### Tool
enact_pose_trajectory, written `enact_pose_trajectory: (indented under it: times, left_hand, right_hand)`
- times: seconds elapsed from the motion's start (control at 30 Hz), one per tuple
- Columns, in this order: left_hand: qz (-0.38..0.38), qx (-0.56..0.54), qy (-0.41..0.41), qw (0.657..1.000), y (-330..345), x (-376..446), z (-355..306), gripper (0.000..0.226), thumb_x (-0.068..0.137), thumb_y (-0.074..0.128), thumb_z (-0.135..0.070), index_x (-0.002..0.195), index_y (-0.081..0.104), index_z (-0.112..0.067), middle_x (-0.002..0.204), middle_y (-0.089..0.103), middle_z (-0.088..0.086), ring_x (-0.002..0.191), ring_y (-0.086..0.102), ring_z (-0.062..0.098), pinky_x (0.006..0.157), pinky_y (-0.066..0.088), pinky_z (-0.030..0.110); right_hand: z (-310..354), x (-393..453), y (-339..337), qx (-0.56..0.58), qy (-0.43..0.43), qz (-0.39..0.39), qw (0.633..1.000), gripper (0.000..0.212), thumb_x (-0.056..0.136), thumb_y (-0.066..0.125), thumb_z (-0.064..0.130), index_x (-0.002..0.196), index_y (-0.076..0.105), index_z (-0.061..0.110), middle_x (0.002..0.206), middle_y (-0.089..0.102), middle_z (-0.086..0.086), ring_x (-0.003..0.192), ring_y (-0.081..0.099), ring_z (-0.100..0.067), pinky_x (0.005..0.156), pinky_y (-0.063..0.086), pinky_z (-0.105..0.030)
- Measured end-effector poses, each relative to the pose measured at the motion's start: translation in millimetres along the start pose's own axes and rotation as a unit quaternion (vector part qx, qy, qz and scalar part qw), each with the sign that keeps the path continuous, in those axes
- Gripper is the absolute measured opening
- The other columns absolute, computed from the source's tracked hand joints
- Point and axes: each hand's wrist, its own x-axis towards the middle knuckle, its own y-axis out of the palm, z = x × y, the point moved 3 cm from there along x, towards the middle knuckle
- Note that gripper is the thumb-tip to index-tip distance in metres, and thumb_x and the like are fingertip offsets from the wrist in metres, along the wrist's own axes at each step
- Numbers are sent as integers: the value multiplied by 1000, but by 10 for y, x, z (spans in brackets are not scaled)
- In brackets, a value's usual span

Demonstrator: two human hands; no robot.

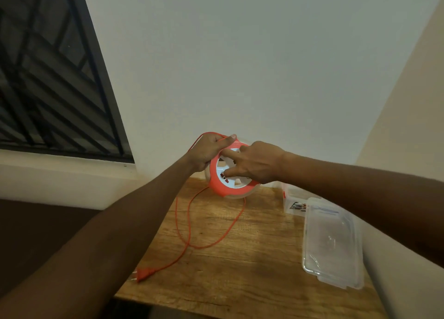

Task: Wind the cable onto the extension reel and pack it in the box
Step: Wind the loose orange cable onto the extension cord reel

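Nearest me the plug (143,273) lies on the wooden table (252,270), its cable (189,225) looping back to the reel (230,174). I clamp my left hand (207,151) on the reel's rim and press my right hand's (259,162) fingers into the hub. I should turn steadily, keeping the cable taut. The lid (332,244) and box (294,202) wait right; behind, a wall and window.

reel (224,188) above table (252,270) rear | cable (189,225) in front | lid (332,241) right
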Motion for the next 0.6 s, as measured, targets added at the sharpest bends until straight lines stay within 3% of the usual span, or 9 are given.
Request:
enact_pose_trajectory:
  times: [0.1,0.3,0.5,0.6]
  left_hand:
    - [-6,-1,-6,1000,6,-4,-11,43,93,70,-47,88,78,-6,83,78,13,68,74,24,65,62,34]
    - [-2,-1,-18,1000,13,-49,-4,35,97,67,-44,95,78,-11,90,81,11,73,78,24,63,63,32]
    - [-9,-7,-20,1000,-45,-90,-43,31,98,66,-42,97,77,-13,89,82,8,72,79,23,60,62,30]
    - [-2,25,-14,1000,-13,-87,-67,33,97,65,-45,97,78,-15,91,82,8,76,79,26,63,63,31]
  right_hand:
    - [2,41,-67,-23,-32,10,999,71,76,79,33,137,42,35,138,38,-9,101,59,-28,53,39,-31]
    - [12,45,-131,-46,-93,57,993,56,78,78,25,128,55,33,149,28,-7,106,57,-28,58,48,-34]
    - [-15,37,-121,-45,-98,57,993,62,83,75,27,137,47,34,153,28,-11,122,50,-36,81,55,-40]
    - [20,59,-100,-52,-110,85,989,66,84,74,28,140,41,39,156,23,-8,122,52,-35,83,55,-41]
